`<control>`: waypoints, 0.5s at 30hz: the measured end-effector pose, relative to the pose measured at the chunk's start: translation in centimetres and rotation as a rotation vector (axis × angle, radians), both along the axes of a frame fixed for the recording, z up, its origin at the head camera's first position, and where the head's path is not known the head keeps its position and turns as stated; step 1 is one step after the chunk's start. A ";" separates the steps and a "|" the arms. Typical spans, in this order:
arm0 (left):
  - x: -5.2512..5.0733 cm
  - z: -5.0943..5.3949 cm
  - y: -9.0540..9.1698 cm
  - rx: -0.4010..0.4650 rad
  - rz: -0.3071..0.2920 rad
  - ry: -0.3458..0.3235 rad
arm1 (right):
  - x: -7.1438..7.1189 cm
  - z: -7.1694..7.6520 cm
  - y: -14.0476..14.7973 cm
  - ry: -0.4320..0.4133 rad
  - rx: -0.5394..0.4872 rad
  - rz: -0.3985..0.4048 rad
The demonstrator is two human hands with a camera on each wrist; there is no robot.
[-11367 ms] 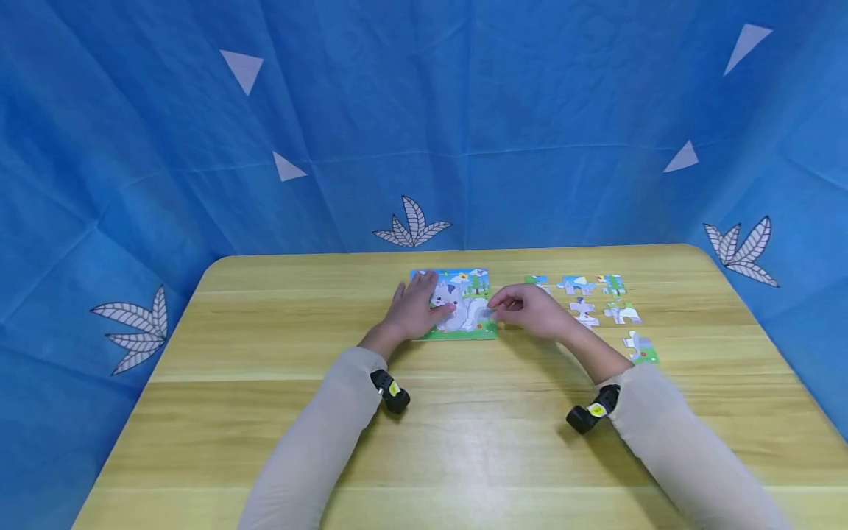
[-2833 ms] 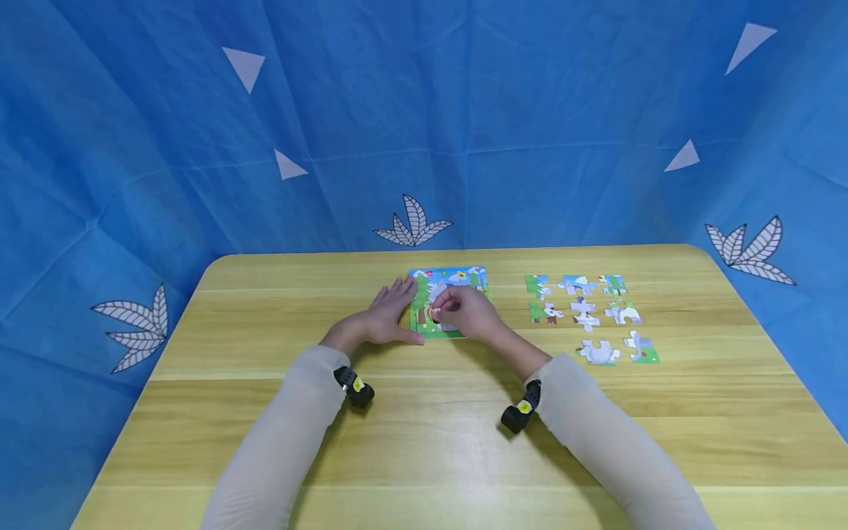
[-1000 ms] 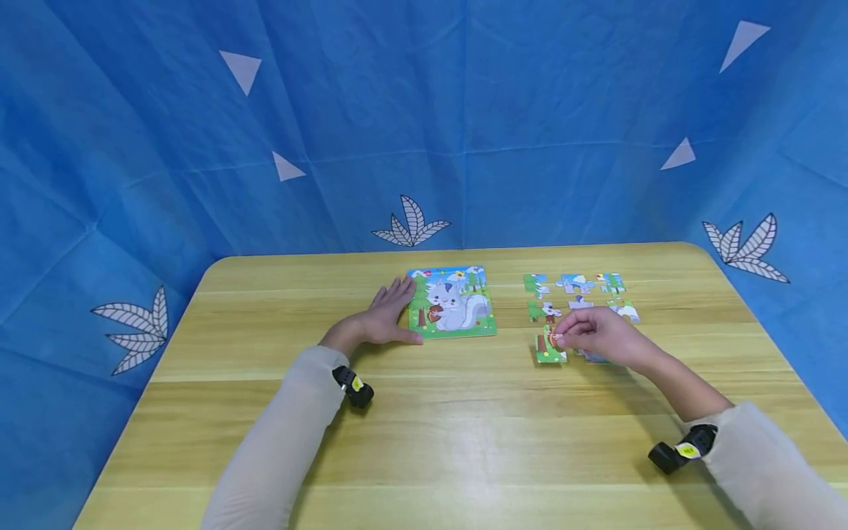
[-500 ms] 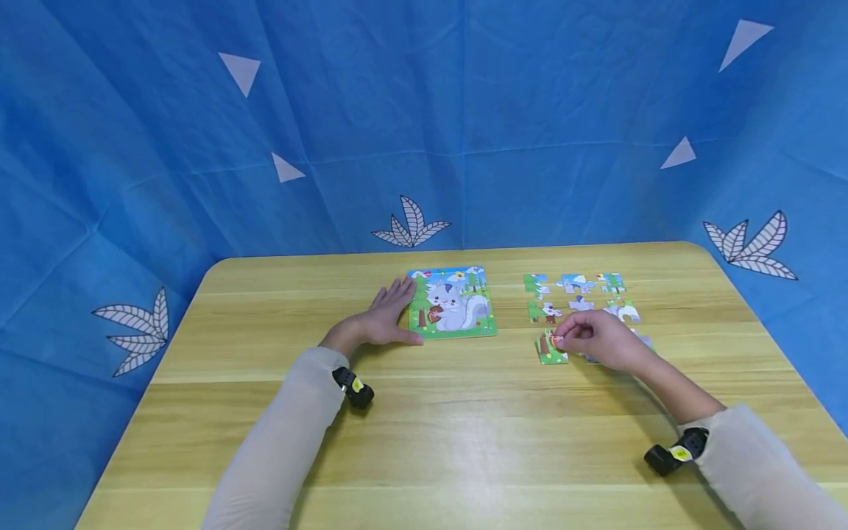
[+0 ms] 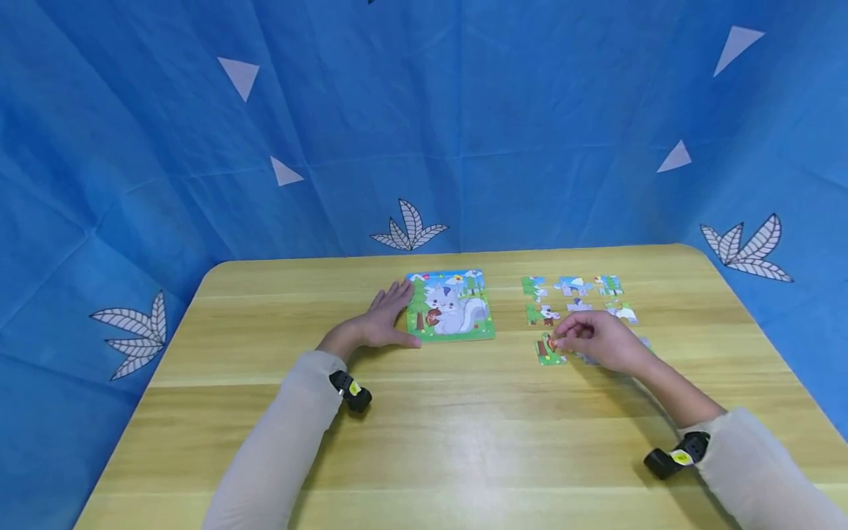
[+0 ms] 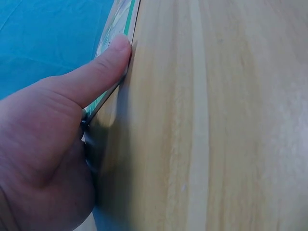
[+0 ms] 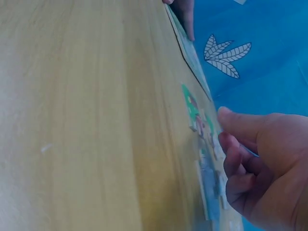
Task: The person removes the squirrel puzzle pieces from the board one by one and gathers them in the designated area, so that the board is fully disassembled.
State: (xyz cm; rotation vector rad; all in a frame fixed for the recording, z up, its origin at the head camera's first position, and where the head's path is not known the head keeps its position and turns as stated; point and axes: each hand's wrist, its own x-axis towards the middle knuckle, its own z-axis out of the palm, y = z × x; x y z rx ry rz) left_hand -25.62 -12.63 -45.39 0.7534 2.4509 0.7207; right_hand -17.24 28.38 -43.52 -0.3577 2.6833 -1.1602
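A square puzzle board (image 5: 457, 305) with a picture of a white squirrel holding a nut lies near the table's back. My left hand (image 5: 379, 318), fingers spread, rests along its left edge; the thumb (image 6: 118, 48) touches the near corner. To the right, my right hand (image 5: 599, 340) is over the near row of loose jigsaw pieces. Its thumb and index fingertips are beside a green jigsaw piece (image 5: 547, 352) with a tree trunk and part of the nut. In the right wrist view, that piece (image 7: 190, 103) lies flat, with a gap between thumb and index finger.
Several other jigsaw pieces (image 5: 573, 285) lie in spaced rows right of the board; the right hand partly covers the near ones. A blue cloth (image 5: 331, 132) with white triangles and leaves hangs behind the wooden table (image 5: 450, 442).
My right hand has carried the trunk-and-nut piece from the board to the near-left spot among the loose pieces, where it now lies flat. Earlier, the left hand drew back to the board's left edge.
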 end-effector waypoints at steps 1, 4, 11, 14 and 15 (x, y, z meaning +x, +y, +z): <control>0.0 -0.1 0.0 0.004 -0.002 0.000 | 0.0 0.2 0.1 0.008 0.004 0.000; -0.1 -0.1 0.0 0.017 0.003 0.003 | -0.1 1.1 0.2 0.043 0.011 0.000; -0.5 0.5 -0.2 0.014 0.043 -0.014 | -1.1 3.8 0.7 0.077 0.033 -0.017; -0.7 1.0 -0.4 0.057 0.064 -0.027 | -1.5 4.9 1.1 0.091 0.055 -0.039; -0.9 1.3 -0.5 0.078 0.073 -0.020 | -1.6 5.3 1.2 0.103 0.064 -0.043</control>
